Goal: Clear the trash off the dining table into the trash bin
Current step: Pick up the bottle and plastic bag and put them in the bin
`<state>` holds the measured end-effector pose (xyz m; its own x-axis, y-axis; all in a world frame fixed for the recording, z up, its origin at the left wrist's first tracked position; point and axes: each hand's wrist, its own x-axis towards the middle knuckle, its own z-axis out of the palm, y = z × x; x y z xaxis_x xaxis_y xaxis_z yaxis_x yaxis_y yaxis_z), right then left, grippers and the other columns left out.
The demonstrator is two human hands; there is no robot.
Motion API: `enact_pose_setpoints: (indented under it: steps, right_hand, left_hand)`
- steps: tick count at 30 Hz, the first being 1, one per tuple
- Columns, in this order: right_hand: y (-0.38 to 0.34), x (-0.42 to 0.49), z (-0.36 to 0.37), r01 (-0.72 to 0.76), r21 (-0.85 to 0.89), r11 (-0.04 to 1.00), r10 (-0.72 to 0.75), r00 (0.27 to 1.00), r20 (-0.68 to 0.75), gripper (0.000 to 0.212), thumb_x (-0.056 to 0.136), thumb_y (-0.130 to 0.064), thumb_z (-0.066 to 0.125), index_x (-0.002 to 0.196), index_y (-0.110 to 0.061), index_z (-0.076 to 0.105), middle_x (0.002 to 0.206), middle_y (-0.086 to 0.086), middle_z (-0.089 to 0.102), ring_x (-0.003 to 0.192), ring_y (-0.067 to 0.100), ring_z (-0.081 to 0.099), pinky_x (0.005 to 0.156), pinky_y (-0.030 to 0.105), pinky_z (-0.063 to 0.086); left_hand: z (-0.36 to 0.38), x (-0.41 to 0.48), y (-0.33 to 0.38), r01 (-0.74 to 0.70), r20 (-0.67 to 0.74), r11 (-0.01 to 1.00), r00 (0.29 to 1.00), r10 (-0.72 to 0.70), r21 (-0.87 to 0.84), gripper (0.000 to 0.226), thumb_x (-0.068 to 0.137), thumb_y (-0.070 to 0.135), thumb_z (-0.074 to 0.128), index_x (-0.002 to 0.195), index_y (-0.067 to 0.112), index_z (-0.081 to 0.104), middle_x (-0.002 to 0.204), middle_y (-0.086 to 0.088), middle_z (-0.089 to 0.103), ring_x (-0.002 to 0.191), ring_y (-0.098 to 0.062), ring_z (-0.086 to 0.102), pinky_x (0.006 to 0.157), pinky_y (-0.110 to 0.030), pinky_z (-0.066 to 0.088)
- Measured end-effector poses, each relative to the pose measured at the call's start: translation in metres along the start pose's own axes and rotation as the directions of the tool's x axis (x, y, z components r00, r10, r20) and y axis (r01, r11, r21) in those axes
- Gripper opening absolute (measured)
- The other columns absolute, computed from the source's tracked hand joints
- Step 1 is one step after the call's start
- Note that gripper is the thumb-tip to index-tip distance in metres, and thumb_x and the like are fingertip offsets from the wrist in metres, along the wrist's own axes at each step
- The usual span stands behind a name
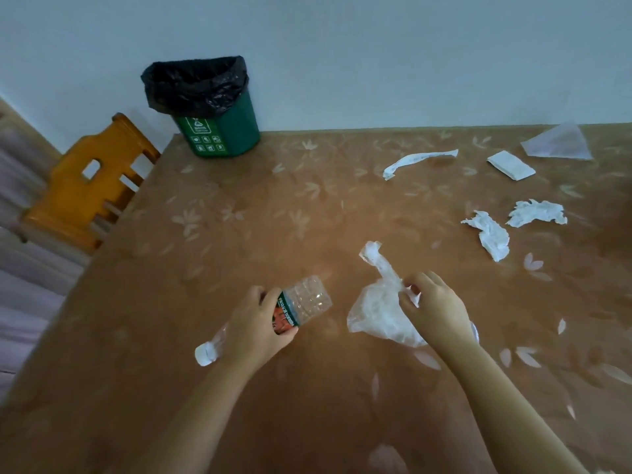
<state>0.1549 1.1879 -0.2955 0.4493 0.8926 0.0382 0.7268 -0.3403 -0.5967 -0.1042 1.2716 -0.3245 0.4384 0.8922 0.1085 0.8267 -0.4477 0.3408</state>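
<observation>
My left hand (260, 323) is closed around a clear plastic bottle (304, 299) with a red and green label, lying low over the brown flowered table (239, 217). Its white cap end sticks out below my wrist. My right hand (431, 306) pinches a crumpled clear plastic bag (379, 309) that rests on the table. The green trash bin (219, 128) with a black liner stands at the far left corner of the table. Two crumpled tissues (489, 234) (537, 212), a paper strip (417, 160), a folded white napkin (511, 164) and a clear plastic sheet (561, 142) lie at the right.
An orange wooden chair (92, 186) stands at the table's left edge. A pale wall runs behind the table and bin.
</observation>
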Motion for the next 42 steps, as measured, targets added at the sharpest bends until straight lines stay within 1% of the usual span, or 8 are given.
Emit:
enact_pose_setpoints:
  steps: [7,12,21,28,31,36,40,42]
  right_hand:
    - [-0.071,-0.062,0.011,0.128,0.060,0.990,-0.134,0.985,0.104,0.016,0.081,-0.009,0.056,0.096,-0.009,0.062,0.090,0.008,0.058,0.070,0.029,0.056,0.059,0.038,0.046]
    - [-0.131,-0.120,0.030,0.296,0.079,0.952,-0.303,0.946,0.112,0.013,0.079,-0.009,0.058,0.091,-0.009,0.062,0.084,0.004,0.057,0.062,0.025,0.053,0.053,0.032,0.041]
    - [-0.260,-0.254,0.071,0.600,0.104,0.793,-0.608,0.791,0.070,0.006,0.074,0.000,0.063,0.078,-0.003,0.062,0.076,0.003,0.053,0.052,0.021,0.046,0.041,0.023,0.032]
    - [-0.346,-0.343,0.131,0.701,0.132,0.701,-0.713,0.684,0.156,0.007,0.076,-0.004,0.063,0.081,-0.008,0.062,0.080,0.001,0.052,0.054,0.018,0.046,0.045,0.023,0.034]
    - [-0.374,-0.363,0.155,0.732,0.146,0.665,-0.746,0.641,0.183,0.007,0.075,-0.001,0.065,0.081,-0.003,0.063,0.079,0.010,0.058,0.054,0.016,0.044,0.045,0.017,0.029]
    - [-0.415,-0.361,0.190,0.712,0.149,0.686,-0.723,0.643,0.254,0.016,0.083,-0.012,0.059,0.097,-0.005,0.062,0.095,0.011,0.061,0.078,0.027,0.056,0.066,0.031,0.043]
    - [-0.452,-0.341,0.222,0.758,0.092,0.645,-0.756,0.617,0.219,0.010,0.081,-0.005,0.060,0.089,0.001,0.062,0.088,0.019,0.063,0.067,0.034,0.057,0.057,0.038,0.047]
    - [-0.477,-0.327,0.243,0.747,0.113,0.655,-0.747,0.618,0.246,0.014,0.082,-0.009,0.059,0.094,-0.003,0.062,0.093,0.015,0.062,0.076,0.031,0.058,0.063,0.033,0.043]
  left_hand:
    - [-0.081,-0.106,-0.027,0.103,-0.138,0.994,0.986,-0.097,0.040,0.063,0.055,0.032,0.083,0.109,0.014,0.055,0.097,-0.006,0.055,0.080,-0.021,0.056,0.061,-0.029,0.043]
    - [-0.144,-0.197,-0.053,0.197,-0.238,0.978,0.955,-0.176,0.068,0.068,0.051,0.029,0.087,0.108,0.008,0.056,0.096,-0.014,0.056,0.080,-0.025,0.058,0.063,-0.037,0.051]
    - [-0.236,-0.376,-0.125,0.348,-0.425,0.935,0.859,-0.287,0.071,0.068,0.051,0.031,0.085,0.108,0.006,0.057,0.093,-0.016,0.057,0.077,-0.028,0.059,0.065,-0.043,0.053]
    - [-0.263,-0.493,-0.177,0.496,-0.442,0.868,0.783,-0.437,0.020,0.067,0.051,0.031,0.085,0.106,0.005,0.056,0.089,-0.016,0.057,0.072,-0.030,0.057,0.061,-0.044,0.052]
    - [-0.263,-0.519,-0.198,0.543,-0.440,0.840,0.754,-0.487,0.002,0.067,0.053,0.032,0.085,0.108,0.004,0.057,0.091,-0.018,0.058,0.074,-0.033,0.057,0.063,-0.045,0.052]
    - [-0.262,-0.528,-0.240,0.595,-0.418,0.802,0.718,-0.556,-0.045,0.066,0.054,0.032,0.084,0.109,0.005,0.058,0.091,-0.017,0.058,0.074,-0.032,0.058,0.064,-0.044,0.052]
    - [-0.266,-0.522,-0.292,0.628,-0.370,0.776,0.708,-0.602,-0.060,0.067,0.056,0.035,0.083,0.110,0.006,0.057,0.094,-0.015,0.058,0.077,-0.029,0.058,0.066,-0.044,0.053]
    - [-0.272,-0.515,-0.322,0.648,-0.347,0.759,0.701,-0.623,-0.054,0.066,0.057,0.034,0.083,0.111,0.006,0.057,0.096,-0.014,0.058,0.078,-0.030,0.058,0.067,-0.044,0.053]
